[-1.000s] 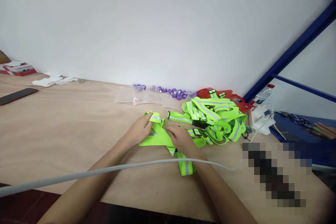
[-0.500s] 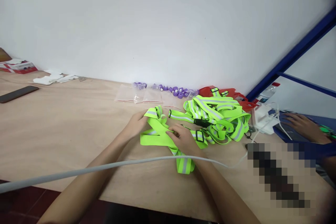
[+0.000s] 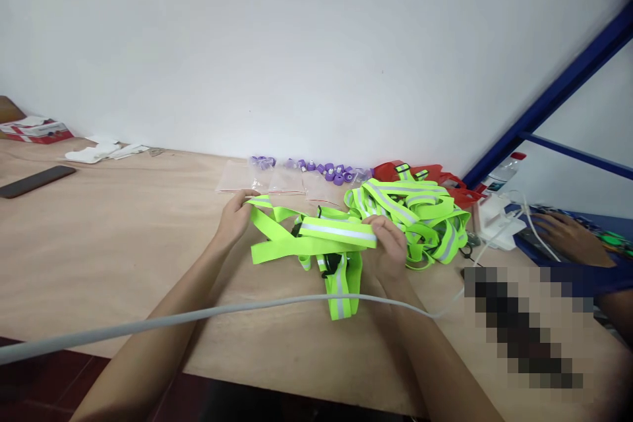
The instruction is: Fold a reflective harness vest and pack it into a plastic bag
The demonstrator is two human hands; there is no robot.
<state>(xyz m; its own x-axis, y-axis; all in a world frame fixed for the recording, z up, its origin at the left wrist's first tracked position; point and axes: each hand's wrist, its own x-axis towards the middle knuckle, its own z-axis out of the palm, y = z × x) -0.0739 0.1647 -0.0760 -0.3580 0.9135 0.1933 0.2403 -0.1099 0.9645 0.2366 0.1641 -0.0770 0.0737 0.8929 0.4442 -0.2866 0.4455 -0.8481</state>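
Both hands hold a neon-green reflective strap with a grey stripe and black buckles, stretched between them above the table. My left hand pinches one end at the left. At the right, my right hand grips a folded band of the same strap. A loop with a black clip hangs down or lies between the hands; which of the two is unclear. Right behind my right hand lies a heap of similar green straps.
Clear plastic bags and purple rolls lie along the wall. A white cable crosses in front of my forearms. At the right are a white power strip, a bottle and another person's hand. A dark phone lies far left.
My left hand has moved left and slightly up with the strap end. My right hand has moved right and now holds a band pulled out flat; the strap is more spread.
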